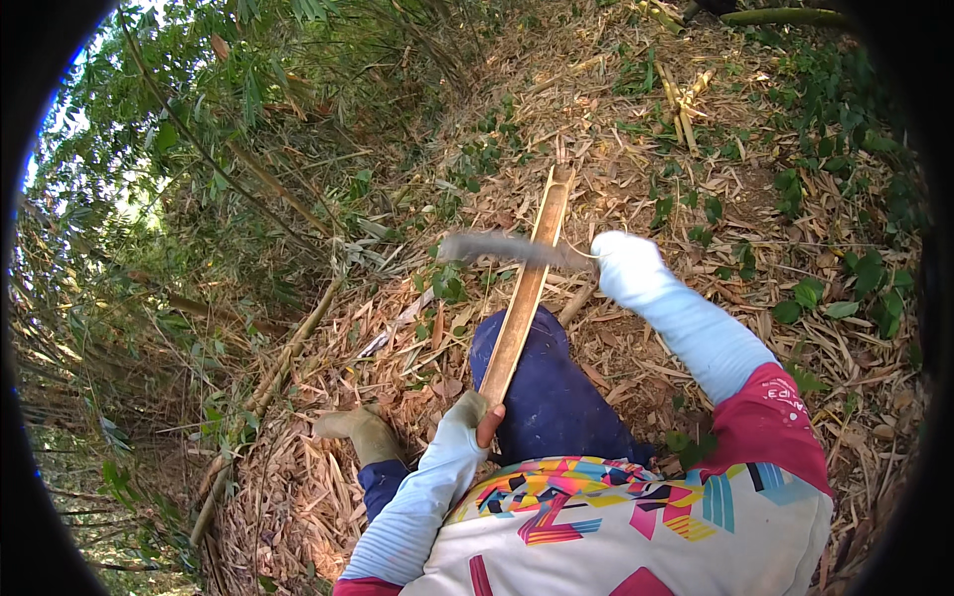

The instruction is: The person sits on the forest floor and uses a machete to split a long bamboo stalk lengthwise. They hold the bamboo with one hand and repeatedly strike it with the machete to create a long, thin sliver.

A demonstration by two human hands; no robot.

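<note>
My left hand [477, 417], in a pale glove, grips the near end of a long split bamboo strip [527, 283] that runs up and away over my blue-trousered knee. A motion-blurred blade [492, 246] lies across the strip near its far half, swung by my right hand [621, 260], which wears a white glove and sleeve. The blade's handle is hidden in that hand. A boot [360, 433] shows at my lower left.
Dry bamboo leaves and shavings cover the ground [616, 149]. Cut bamboo pieces [681, 99] lie at the top right. Dense bamboo stalks and foliage [199, 179] fill the left. A fallen stalk [283, 363] lies to the left of my knee.
</note>
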